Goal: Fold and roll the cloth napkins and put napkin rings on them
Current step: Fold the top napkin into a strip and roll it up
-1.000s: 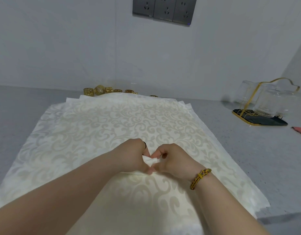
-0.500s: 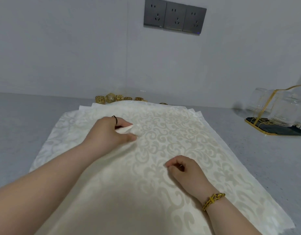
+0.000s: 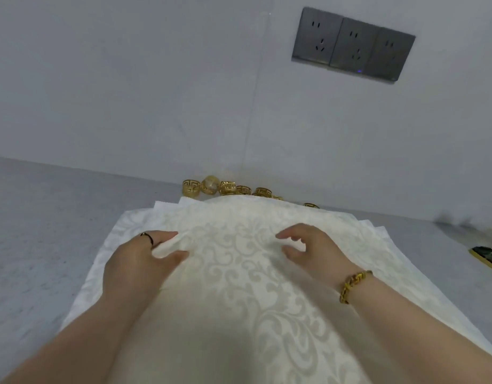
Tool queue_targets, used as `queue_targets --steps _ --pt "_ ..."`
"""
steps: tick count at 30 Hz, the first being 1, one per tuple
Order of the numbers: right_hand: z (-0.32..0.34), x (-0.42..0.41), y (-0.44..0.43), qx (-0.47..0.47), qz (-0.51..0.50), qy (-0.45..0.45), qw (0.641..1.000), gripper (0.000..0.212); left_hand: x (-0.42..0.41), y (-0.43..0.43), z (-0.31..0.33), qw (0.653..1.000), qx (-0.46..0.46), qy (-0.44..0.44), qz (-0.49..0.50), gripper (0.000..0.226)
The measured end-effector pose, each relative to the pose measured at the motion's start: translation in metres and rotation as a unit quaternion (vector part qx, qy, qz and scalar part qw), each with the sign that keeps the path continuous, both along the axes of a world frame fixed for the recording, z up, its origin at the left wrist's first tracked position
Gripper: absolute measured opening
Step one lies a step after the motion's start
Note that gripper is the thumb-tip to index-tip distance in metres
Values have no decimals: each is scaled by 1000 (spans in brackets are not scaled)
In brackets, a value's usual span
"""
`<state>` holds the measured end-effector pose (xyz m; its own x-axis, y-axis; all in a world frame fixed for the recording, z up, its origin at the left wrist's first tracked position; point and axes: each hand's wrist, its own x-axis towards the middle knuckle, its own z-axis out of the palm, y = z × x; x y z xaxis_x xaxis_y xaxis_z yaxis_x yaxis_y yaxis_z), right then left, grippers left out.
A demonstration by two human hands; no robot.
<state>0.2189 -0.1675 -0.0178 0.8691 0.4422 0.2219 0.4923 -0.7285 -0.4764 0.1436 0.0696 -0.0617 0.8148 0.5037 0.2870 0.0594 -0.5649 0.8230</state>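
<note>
On the counter [image 3: 45,231] the top napkin [image 3: 239,273] lies on a stack [image 3: 123,225], its long axis from 6 to 12 o'clock. The left hand [image 3: 136,261] at 9 o'clock pinches a fold of it; the right hand [image 3: 311,250] is loosely curled, holding nothing. Gold rings [image 3: 228,187] at 12 o'clock are partly hidden behind the stack, and a tray [image 3: 488,257] at 3 o'clock is cut off.

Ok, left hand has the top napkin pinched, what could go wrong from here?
1. The left hand pinches a small bit of the top napkin while the right hand is open, so the fold may slip or land crooked.
2. Lower napkins lie stacked beneath; dragging could shift them.
3. The napkin rings sit at the stack's far edge and could get knocked.
</note>
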Motion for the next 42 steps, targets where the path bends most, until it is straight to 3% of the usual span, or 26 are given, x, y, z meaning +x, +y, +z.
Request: queue_targets --steps 4,6,9,13,18,23,26,29,36,42 --pt "16 84 81 69 -22 -15 997 24 10 9 -7 998 -30 -45 16 34" --pt "14 119 123 51 -26 -12 998 29 14 13 -9 997 -49 -53 26 36" --pt "4 152 175 -21 -11 -37 999 35 16 15 -11 996 -59 -64 30 30" --pt "-16 173 213 -212 -17 -118 970 42 20 20 -11 993 -90 -76 16 35" --pt "-35 183 223 -224 -33 -141 964 34 19 19 -12 991 -105 -85 9 36" --pt "-24 164 207 -82 -6 -149 985 27 16 18 -9 988 -121 -92 16 36" --pt "-7 137 184 74 1 -88 993 19 15 17 -7 990 -111 -88 7 36" --pt "5 91 150 158 12 -4 987 16 12 14 -4 989 -112 -92 0 32" --pt "3 -48 66 349 -28 229 908 41 -4 1 10 986 -119 -110 -25 33" --pt "-35 -119 35 427 -45 288 856 43 -35 -32 34 987 -91 -122 -55 26"
